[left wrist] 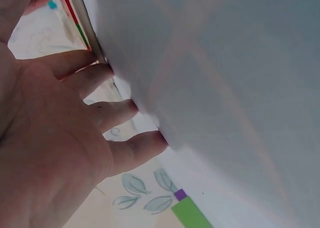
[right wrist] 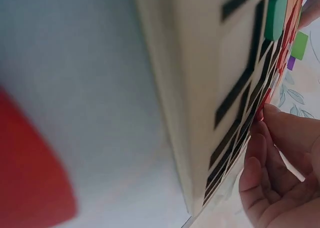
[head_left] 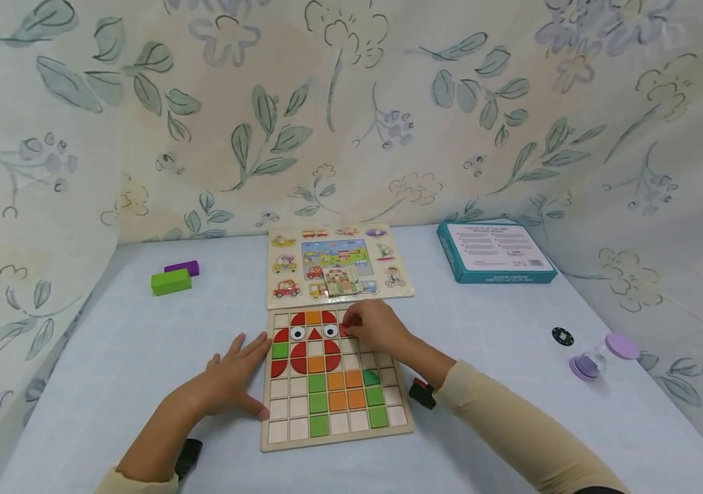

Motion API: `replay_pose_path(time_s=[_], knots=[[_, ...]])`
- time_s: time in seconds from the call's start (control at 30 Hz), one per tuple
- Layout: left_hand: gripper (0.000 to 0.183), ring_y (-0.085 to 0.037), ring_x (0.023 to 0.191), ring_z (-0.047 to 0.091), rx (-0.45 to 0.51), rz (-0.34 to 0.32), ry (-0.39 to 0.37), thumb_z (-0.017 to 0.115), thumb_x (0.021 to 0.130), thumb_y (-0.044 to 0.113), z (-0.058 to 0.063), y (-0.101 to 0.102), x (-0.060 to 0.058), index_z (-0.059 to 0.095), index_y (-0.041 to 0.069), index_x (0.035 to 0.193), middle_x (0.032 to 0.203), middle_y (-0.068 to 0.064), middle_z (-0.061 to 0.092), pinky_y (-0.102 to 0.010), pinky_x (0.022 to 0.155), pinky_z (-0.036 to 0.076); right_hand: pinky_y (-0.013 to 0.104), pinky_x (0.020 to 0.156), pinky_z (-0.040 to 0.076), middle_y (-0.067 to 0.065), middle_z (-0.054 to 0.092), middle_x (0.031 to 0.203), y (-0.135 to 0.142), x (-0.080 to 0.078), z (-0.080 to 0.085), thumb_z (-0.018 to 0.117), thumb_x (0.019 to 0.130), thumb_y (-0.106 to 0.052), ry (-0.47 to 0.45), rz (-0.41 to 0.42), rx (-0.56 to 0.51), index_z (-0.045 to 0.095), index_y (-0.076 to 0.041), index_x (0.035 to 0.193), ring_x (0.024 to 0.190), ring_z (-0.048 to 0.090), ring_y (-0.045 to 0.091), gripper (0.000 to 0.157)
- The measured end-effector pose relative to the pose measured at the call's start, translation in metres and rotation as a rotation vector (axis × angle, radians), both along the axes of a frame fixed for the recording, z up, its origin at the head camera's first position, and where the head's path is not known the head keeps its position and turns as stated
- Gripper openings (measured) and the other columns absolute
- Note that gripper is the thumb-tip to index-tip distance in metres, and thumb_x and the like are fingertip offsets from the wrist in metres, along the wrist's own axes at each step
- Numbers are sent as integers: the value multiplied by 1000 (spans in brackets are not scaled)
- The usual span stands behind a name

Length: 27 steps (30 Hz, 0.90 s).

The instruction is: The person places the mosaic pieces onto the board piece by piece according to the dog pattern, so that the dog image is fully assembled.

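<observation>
A wooden grid board (head_left: pixel 298 407) lies on the table, partly filled with red, orange and green tiles and two eye tiles (head_left: pixel 330 331). At its upper right my right hand (head_left: pixel 382 329) pinches a small red tile (right wrist: pixel 260 111) between thumb and fingertip, against the board's cells. That tile's shape is mostly hidden by the fingers. My left hand (head_left: pixel 221 384) rests along the board's left edge with fingers spread. In the left wrist view its straight fingers (left wrist: pixel 132 150) touch the table and the board's side, holding nothing.
Behind the grid board lies a picture puzzle board (head_left: pixel 279 264) with a small pattern card (head_left: pixel 341 281) on it. Green (head_left: pixel 171 282) and purple blocks (head_left: pixel 182 267) sit at left. A teal box (head_left: pixel 499 250), a black disc (head_left: pixel 563 336) and a sand timer (head_left: pixel 598 360) are at right.
</observation>
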State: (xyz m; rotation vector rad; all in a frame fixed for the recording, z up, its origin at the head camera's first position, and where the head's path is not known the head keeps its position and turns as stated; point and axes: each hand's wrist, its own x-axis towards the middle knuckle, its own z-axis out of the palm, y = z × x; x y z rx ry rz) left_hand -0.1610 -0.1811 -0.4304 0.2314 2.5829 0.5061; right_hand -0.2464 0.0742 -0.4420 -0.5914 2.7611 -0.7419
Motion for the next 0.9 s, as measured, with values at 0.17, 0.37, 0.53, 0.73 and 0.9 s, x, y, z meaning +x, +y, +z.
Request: replay_pose_path(time_s=[0.17,0.37,0.53,0.73,0.9], knots=[[118,-39,137,0,19,-24,6,83,48,49,-5,5,-1,23,16,144,151,-6,17,-70,98,8,25,79,50,-3,68,91,13,4,6,67,82,-15,83,132,122,71,-10,99,90,60,11,18],[120,-42,135,2,11,-40,25,82,47,49,-4,2,0,23,13,144,150,-9,19,-73,93,9,22,66,50,-4,65,90,56,14,36,64,84,-18,2,7,130,67,-12,108,80,57,10,24],[120,-42,135,1,16,-40,15,82,47,51,-1,-1,-1,22,14,145,150,-8,18,-73,93,8,27,67,51,-7,61,86,109,58,42,72,77,-21,-170,-99,330,66,-18,98,76,54,11,22],[119,-41,135,2,11,-30,1,83,46,49,-2,1,1,24,14,144,150,-8,19,-73,94,8,33,76,53,-10,59,88,148,103,19,78,68,-11,-135,-72,319,64,-20,89,81,55,10,27],[119,-41,135,2,5,-13,4,83,45,48,-2,3,3,25,14,144,150,-7,20,-73,94,9,30,74,53,-12,59,80,148,97,18,76,70,-9,-121,-69,267,65,-18,85,76,55,8,21]])
